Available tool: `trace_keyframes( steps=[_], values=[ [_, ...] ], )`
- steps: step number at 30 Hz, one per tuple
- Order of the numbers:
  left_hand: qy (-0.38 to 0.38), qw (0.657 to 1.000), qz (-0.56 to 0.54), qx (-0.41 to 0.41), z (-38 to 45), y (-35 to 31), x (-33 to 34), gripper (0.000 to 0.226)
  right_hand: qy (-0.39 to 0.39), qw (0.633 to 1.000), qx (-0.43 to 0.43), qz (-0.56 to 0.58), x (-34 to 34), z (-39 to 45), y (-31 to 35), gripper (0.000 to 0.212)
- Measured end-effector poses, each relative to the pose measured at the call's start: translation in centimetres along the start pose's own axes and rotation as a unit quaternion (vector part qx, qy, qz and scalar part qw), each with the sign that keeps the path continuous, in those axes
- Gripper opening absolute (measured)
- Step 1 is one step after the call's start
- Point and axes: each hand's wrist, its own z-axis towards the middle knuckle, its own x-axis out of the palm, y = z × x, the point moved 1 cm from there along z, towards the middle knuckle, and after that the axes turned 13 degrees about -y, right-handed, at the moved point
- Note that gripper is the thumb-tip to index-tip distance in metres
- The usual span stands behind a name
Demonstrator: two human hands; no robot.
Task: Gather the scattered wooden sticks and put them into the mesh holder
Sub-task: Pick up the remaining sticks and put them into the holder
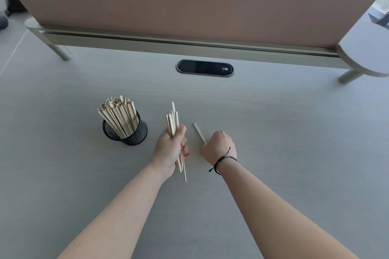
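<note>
A black mesh holder (139, 132) stands left of centre on the desk, packed with several pale wooden sticks (119, 114) that lean left. My left hand (169, 150) grips a bundle of wooden sticks (173, 121) that point away from me, just right of the holder. A single wooden stick (199, 131) lies flat on the desk. My right hand (219, 146) is closed over its near end, which the fingers hide. A dark cord bracelet sits on that wrist.
The pale grey desk (273, 132) extends all round. A dark oval cable grommet (204, 67) sits at the back centre. A pink divider panel (189, 2) on a rail closes off the far edge. A rounded table (366, 40) stands at the right.
</note>
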Motion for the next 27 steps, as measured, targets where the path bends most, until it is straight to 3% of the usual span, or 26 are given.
trace_keyframes(
  steps=[6, 8, 11, 15, 18, 20, 22, 24, 27],
  values=[
    [-0.077, 0.996, -0.013, -0.039, 0.4, 0.5, -0.7, 0.041, 0.019, 0.998, -0.054, 0.005, 0.3, -0.7, -0.1, 0.031],
    [-0.088, 0.995, -0.007, -0.036, 0.5, 0.7, -0.8, 0.04, 0.031, 0.995, -0.04, 0.081, 0.3, -0.7, 0.0, 0.035],
    [-0.073, 0.997, 0.007, -0.009, 0.3, 0.8, -0.8, 0.032, 0.082, 0.967, -0.017, 0.242, 0.1, -1.4, 0.6, 0.024],
    [-0.036, 0.999, -0.028, 0.022, -0.4, -0.1, -0.3, 0.034, 0.156, 0.933, -0.095, 0.311, -0.8, -3.4, 1.8, 0.021],
    [-0.086, 0.994, -0.032, 0.058, -0.4, -1.7, -0.1, 0.043, 0.135, 0.895, -0.02, 0.425, -1.0, -3.5, 1.3, 0.022],
    [-0.101, 0.989, -0.041, 0.095, -0.6, -3.0, 0.1, 0.052, 0.111, 0.839, 0.127, 0.518, 0.1, -3.2, 0.5, 0.032],
    [-0.095, 0.984, -0.047, 0.144, -1.2, -4.4, 0.4, 0.054, 0.161, 0.746, 0.267, 0.588, 1.3, -3.5, 0.4, 0.051],
    [-0.072, 0.976, -0.034, 0.203, -2.1, -5.3, 0.7, 0.053, 0.242, 0.652, 0.318, 0.644, 1.8, -4.3, 1.3, 0.066],
    [-0.054, 0.963, 0.009, 0.264, -3.3, -5.8, 1.1, 0.048, 0.289, 0.544, 0.312, 0.723, 1.0, -4.2, 3.1, 0.061]
  ],
)
